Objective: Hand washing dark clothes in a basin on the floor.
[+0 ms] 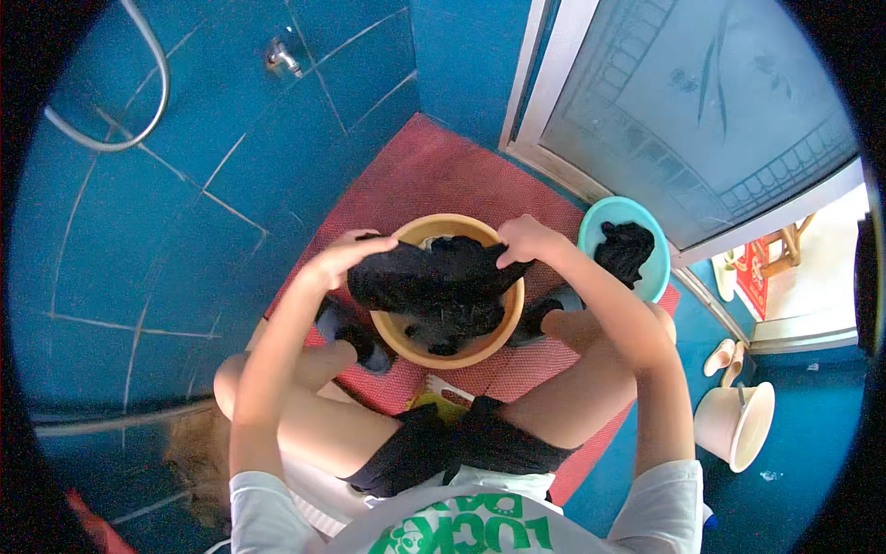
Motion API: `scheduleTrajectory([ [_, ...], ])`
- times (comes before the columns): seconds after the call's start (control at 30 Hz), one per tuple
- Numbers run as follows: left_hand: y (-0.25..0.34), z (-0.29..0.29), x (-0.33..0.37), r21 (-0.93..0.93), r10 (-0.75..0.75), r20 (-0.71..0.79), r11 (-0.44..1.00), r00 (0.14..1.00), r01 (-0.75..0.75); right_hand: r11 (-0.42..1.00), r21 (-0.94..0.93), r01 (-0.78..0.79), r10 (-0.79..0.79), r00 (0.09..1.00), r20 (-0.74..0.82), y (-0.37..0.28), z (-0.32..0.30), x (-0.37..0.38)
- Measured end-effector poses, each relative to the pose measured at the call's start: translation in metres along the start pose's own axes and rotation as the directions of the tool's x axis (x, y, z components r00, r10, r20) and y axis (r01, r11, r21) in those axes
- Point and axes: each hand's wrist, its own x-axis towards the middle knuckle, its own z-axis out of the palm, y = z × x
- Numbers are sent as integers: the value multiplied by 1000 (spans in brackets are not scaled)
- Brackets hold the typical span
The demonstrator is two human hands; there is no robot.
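Observation:
A black garment [429, 275] is stretched between my two hands over a round orange-yellow basin [492, 349]. My left hand [351, 258] grips its left end, thumb along the upper edge. At the other end, my right hand [528, 242] pinches the cloth near the basin's right rim. More dark, wet-looking cloth [443, 334] lies low in the basin; whether it belongs to the same garment I cannot tell. The basin stands on a red textured mat [406, 175] between my feet.
To the right, a turquoise basin [657, 277] holds a black cloth [624, 251]. Beyond it stands a frosted-glass door [701, 102]. A white bucket [720, 427] and slippers [720, 357] are at the lower right. Blue tiled walls carry a tap [282, 59] and a shower hose [164, 83].

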Motion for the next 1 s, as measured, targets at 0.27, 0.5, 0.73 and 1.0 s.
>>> scheduleTrajectory([
  [0.27,-158,-17,106,488,-27,-256,859,966,153,999,-53,8,12,927,374,-42,96,61],
  [0.5,-231,38,141,405,19,-356,904,934,136,986,108,-130,105,972,208,-48,216,97],
  [0.73,-249,45,161,562,-193,-534,646,823,516,979,44,-198,195,979,54,-66,248,110],
  [1.0,-244,47,180,661,-227,-548,472,805,583,983,73,-167,161,984,82,-50,248,118],
])
